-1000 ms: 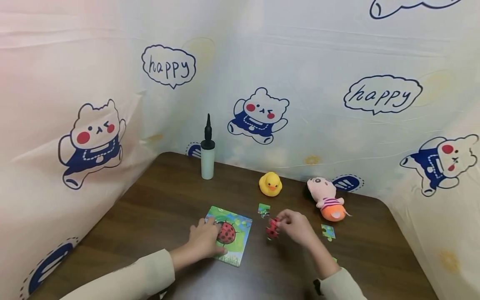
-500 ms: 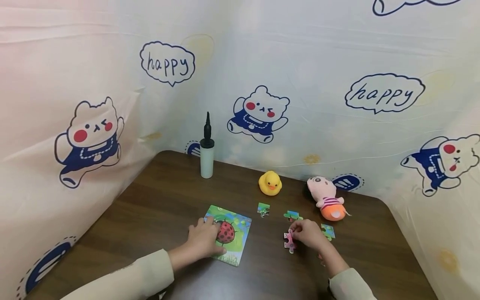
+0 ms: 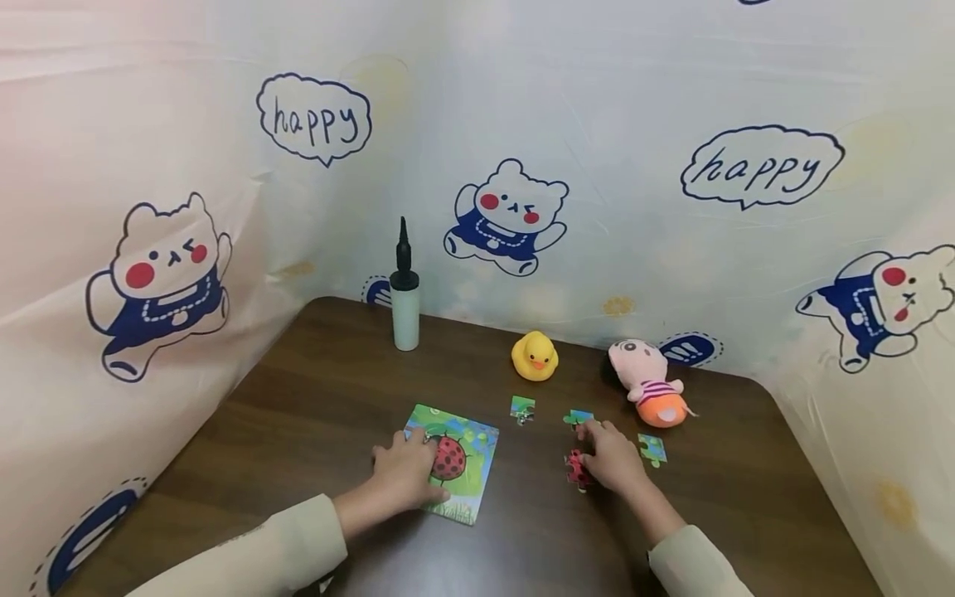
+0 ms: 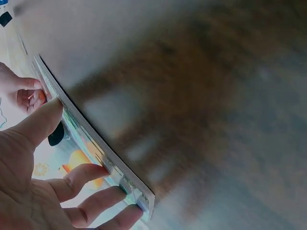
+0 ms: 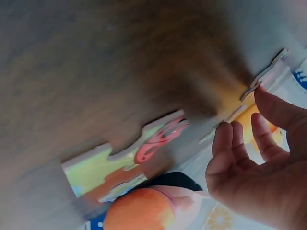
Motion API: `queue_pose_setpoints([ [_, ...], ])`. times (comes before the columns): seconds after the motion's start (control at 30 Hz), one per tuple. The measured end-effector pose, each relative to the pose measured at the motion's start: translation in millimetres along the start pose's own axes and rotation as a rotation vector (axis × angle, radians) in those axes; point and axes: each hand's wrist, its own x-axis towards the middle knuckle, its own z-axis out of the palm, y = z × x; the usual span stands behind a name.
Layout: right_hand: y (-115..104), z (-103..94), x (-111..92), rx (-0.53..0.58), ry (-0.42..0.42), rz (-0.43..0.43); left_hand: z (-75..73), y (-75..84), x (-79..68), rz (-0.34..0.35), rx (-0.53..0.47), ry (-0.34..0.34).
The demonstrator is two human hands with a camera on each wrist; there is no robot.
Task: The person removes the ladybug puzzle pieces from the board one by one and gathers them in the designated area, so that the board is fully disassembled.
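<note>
Left of centre in the head view, a pale green pump stands upright near the back of the dark bench, probably there to be out of reach of the work. Below it, the left hand lies spread over the left part of a ladybird picture board, its thumb towards the lower edge; the fingers grip nothing and likely just steady the flat board. A yellow duck sits upper right of the board, with a green corner piece lying just below it.

Further right come a red spotted piece and, above it, a blue-green piece. The right hand reaches over both, unclosed: the thumb seems to touch the red one, with a gap to the fingers, perhaps to position it. Beyond lie a plush doll and, below it, another loose piece; this spacing presumably keeps each piece easy to see.
</note>
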Motion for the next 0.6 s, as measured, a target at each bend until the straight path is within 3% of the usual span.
queue_pose_setpoints([
  [0.17,-17,2.2,-3,-0.124,0.117,-0.033,-8.7,-8.6,2.0,0.055,-0.025,-0.042],
  [0.33,-54,5.5,-12,-0.079,0.282,-0.215,-26.4,-29.7,7.4,0.168,-0.063,-0.105],
  [0.43,-80,7.0,-15,-0.034,0.287,-0.314,-31.7,-41.1,9.5,0.228,-0.047,-0.108],
  [0.6,-120,20.2,-11,0.001,0.218,-0.352,-25.4,-55.3,10.0,0.269,-0.002,-0.116],
])
